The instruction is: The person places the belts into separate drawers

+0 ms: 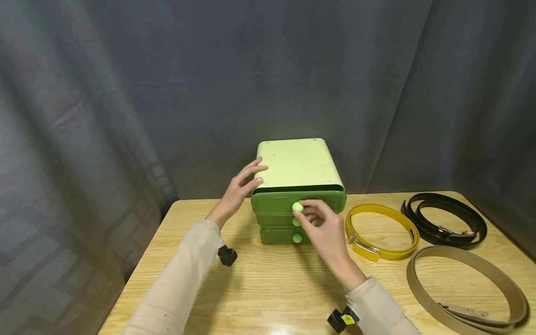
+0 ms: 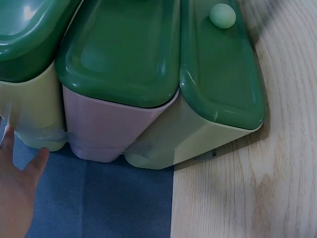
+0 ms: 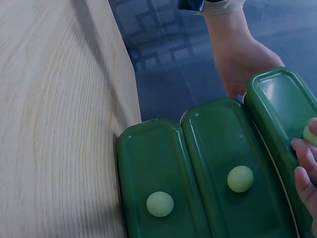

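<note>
Here, the right-hand grip pinches the top knob of a green three-drawer cabinet on the wooden counter.
The left-hand grip, fingers extended and clasping nothing, touches the cabinet's left top edge; a yellow belt with a metal buckle lies looped just right of the drawers, a black belt sits beyond it to the right, a tan belt lies nearer the camera, and a grey curtain hangs behind. The pinching fingers block part of the middle drawer and its knob in the head view; in the right wrist view the frame's edge cuts them off, and the left wrist view shows only part of the other hand, its fingertips hard to make out.
</note>
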The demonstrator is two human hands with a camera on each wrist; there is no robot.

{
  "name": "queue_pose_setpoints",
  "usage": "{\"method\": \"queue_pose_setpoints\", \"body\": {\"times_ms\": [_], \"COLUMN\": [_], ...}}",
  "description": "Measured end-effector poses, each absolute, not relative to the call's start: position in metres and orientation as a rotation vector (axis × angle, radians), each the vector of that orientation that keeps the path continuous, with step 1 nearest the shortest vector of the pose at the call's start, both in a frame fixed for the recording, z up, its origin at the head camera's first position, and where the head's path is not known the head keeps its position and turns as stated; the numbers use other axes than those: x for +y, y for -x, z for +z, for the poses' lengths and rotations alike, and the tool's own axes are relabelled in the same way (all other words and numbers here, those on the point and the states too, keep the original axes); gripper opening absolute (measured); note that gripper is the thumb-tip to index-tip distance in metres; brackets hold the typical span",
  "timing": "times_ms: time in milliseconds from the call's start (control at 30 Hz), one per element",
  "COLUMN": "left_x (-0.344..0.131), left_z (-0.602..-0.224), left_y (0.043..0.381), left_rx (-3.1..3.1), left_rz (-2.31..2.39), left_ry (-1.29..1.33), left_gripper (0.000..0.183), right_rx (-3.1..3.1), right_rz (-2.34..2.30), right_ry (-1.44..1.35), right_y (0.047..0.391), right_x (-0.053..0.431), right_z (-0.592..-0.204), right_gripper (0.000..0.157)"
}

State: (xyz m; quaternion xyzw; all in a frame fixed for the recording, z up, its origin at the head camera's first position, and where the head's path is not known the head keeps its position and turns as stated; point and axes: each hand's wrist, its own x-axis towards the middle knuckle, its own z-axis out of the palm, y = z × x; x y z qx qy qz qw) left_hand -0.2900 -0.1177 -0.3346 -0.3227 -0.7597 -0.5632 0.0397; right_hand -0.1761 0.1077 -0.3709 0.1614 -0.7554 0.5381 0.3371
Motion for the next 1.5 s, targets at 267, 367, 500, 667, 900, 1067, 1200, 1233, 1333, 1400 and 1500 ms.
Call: {"method": "queue_pose_setpoints", "body": {"times_ms": [267, 367, 500, 667, 900, 1067, 1200, 1233, 1333, 1400, 1500], "left_x": [-0.117, -0.116, -0.115, -0.112, -0.108, -0.107, -0.107, -0.107, -0.106, -0.106, -0.105], "left_z": [-0.336, -0.336, -0.336, -0.327, -0.312, -0.311, -0.312, -0.312, -0.311, -0.312, -0.312], "left_y": [0.291, 0.291, 0.291, 0.282, 0.264, 0.264, 0.264, 0.264, 0.263, 0.263, 0.264], "left_rx": [-2.305, -2.299, -2.310, -2.321, -2.307, -2.300, -2.307, -2.309, -2.307, -2.299, -2.297], "left_rz": [-1.747, -1.756, -1.754, -1.782, -1.792, -1.787, -1.798, -1.800, -1.805, -1.807, -1.808], "left_ry": [0.993, 0.989, 0.973, 0.961, 0.977, 0.979, 0.969, 0.967, 0.958, 0.961, 0.961], "left_gripper": [0.040, 0.040, 0.040, 0.042, 0.041, 0.040, 0.041, 0.041, 0.041, 0.041, 0.041], "right_rx": [-1.971, -1.962, -1.953, -1.963, -1.971, -1.962, -1.953, -1.952, -1.958, -1.967, -1.974], "right_rz": [1.348, 1.332, 1.300, 1.278, 1.247, 1.244, 1.245, 1.240, 1.232, 1.234, 1.230], "right_ry": [-0.460, -0.472, -0.489, -0.516, -0.556, -0.567, -0.574, -0.576, -0.583, -0.585, -0.584], "right_y": [0.167, 0.164, 0.159, 0.153, 0.145, 0.142, 0.140, 0.139, 0.138, 0.136, 0.133], "right_x": [0.109, 0.109, 0.110, 0.112, 0.116, 0.117, 0.118, 0.118, 0.119, 0.120, 0.121], "right_z": [-0.372, -0.372, -0.373, -0.374, -0.375, -0.375, -0.376, -0.376, -0.376, -0.376, -0.376], "right_gripper": [0.026, 0.026, 0.027, 0.029, 0.031, 0.032, 0.033, 0.033, 0.032, 0.031, 0.031]}}
